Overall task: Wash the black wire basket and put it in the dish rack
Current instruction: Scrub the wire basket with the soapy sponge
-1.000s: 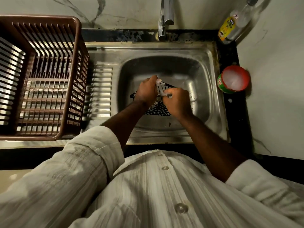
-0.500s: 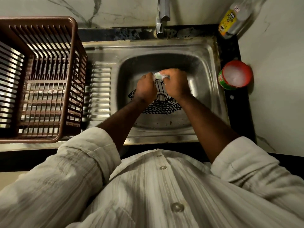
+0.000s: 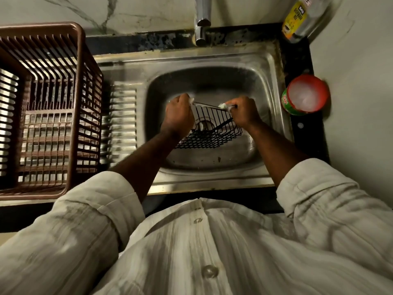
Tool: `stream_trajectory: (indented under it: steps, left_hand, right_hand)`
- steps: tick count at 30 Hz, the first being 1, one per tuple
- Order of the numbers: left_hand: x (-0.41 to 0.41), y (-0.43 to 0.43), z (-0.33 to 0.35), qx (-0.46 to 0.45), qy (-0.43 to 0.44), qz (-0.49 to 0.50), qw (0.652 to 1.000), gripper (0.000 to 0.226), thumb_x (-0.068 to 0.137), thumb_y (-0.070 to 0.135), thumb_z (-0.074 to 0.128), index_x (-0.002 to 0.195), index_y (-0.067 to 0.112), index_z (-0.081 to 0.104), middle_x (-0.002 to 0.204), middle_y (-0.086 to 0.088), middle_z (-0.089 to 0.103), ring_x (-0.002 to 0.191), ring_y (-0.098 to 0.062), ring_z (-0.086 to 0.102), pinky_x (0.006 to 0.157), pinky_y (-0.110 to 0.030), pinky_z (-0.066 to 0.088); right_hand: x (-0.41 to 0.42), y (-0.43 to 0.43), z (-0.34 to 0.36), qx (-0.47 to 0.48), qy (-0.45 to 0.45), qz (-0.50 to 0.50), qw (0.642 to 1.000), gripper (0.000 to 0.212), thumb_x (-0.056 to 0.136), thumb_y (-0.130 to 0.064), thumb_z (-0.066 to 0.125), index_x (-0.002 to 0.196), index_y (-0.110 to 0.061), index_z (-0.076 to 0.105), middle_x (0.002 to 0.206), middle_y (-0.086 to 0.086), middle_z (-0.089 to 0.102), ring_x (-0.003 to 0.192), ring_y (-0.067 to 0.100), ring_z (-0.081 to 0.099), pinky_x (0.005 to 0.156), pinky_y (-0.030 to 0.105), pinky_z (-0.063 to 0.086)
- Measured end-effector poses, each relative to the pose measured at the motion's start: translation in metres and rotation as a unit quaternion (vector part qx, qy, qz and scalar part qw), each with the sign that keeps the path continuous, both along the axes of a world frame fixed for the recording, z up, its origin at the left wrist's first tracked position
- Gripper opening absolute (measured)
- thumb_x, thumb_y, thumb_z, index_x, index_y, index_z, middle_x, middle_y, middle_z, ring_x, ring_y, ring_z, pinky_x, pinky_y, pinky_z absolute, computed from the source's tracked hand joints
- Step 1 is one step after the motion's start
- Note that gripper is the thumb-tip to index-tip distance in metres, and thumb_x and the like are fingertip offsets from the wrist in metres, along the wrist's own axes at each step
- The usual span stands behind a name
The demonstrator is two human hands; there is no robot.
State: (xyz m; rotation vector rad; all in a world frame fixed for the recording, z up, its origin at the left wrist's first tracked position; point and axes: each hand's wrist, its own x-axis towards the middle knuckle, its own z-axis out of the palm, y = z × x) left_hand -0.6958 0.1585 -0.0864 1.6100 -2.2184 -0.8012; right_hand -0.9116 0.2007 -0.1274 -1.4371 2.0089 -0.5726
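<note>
Head view: right hand (image 3: 244,112), grip pinching a sudsy pad (image 3: 223,106), has slid along the basket (image 3: 212,135) rim from the left hand (image 3: 178,116) clamping it, so washing continues.

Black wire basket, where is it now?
In the head view the black wire basket is mid-frame, inside the sink, gripped between the left hand and right hand; the brown dish rack stands to its left.

Dish rack (image 3: 42,26) left side & tap (image 3: 203,15), bottle (image 3: 296,20) tops off-frame; basket (image 3: 212,135) corner behind L hand (image 3: 178,116).
</note>
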Motion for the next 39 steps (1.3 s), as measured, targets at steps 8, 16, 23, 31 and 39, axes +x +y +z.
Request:
stream_trajectory:
  steps: [8, 16, 23, 31, 39]
  left_hand:
    - [0.011, 0.004, -0.001, 0.006, 0.042, 0.007, 0.999, 0.025, 0.098, 0.02, 0.032, 0.095, 0.006, 0.053, 0.089, -0.017, 0.06, 0.077, -0.033, 0.058, 0.066, -0.052, 0.053]
    - [0.005, 0.01, 0.001, -0.037, 0.029, -0.003, 0.999, 0.017, 0.099, 0.007, 0.038, 0.097, 0.003, 0.054, 0.087, -0.014, 0.061, 0.074, -0.031, 0.056, 0.061, -0.043, 0.048]
    - [0.005, 0.016, 0.0, -0.028, 0.038, 0.005, 0.999, 0.014, 0.098, 0.007, 0.036, 0.093, 0.006, 0.049, 0.087, -0.011, 0.058, 0.072, -0.023, 0.054, 0.055, -0.039, 0.045]
    - [0.002, 0.015, 0.0, -0.027, 0.022, 0.013, 0.999, 0.014, 0.103, 0.013, 0.037, 0.092, 0.011, 0.046, 0.078, -0.003, 0.052, 0.064, -0.014, 0.046, 0.052, -0.027, 0.031]
    - [-0.011, 0.016, 0.004, -0.079, 0.016, -0.026, 0.996, 0.018, 0.101, 0.016, 0.042, 0.095, 0.004, 0.054, 0.084, -0.008, 0.054, 0.074, -0.022, 0.05, 0.06, -0.041, 0.045]
  right_hand:
    - [-0.013, 0.0, -0.016, 0.014, -0.015, -0.032, 0.999, 0.019, 0.095, -0.006, 0.062, 0.109, -0.003, 0.076, 0.109, 0.013, 0.075, 0.105, 0.021, 0.07, 0.09, 0.017, 0.046]
    - [0.056, -0.008, 0.022, -0.119, -0.084, 0.018, 0.989, 0.019, 0.092, -0.01, 0.07, 0.109, -0.004, 0.075, 0.106, 0.009, 0.076, 0.094, 0.011, 0.066, 0.084, 0.022, 0.053]
    - [0.079, -0.004, 0.035, -0.154, -0.098, 0.023, 0.983, 0.017, 0.09, -0.006, 0.07, 0.105, -0.002, 0.076, 0.104, 0.011, 0.076, 0.094, 0.017, 0.069, 0.084, 0.024, 0.055]
    - [0.017, 0.006, 0.002, -0.012, 0.006, -0.062, 0.998, 0.019, 0.095, -0.005, 0.062, 0.106, -0.003, 0.077, 0.104, 0.014, 0.076, 0.093, 0.016, 0.066, 0.063, 0.005, 0.033]
    - [-0.006, 0.002, -0.012, 0.092, 0.021, -0.129, 0.987, 0.015, 0.093, -0.014, 0.068, 0.097, -0.002, 0.076, 0.101, 0.016, 0.075, 0.097, 0.027, 0.069, 0.068, 0.02, 0.038]
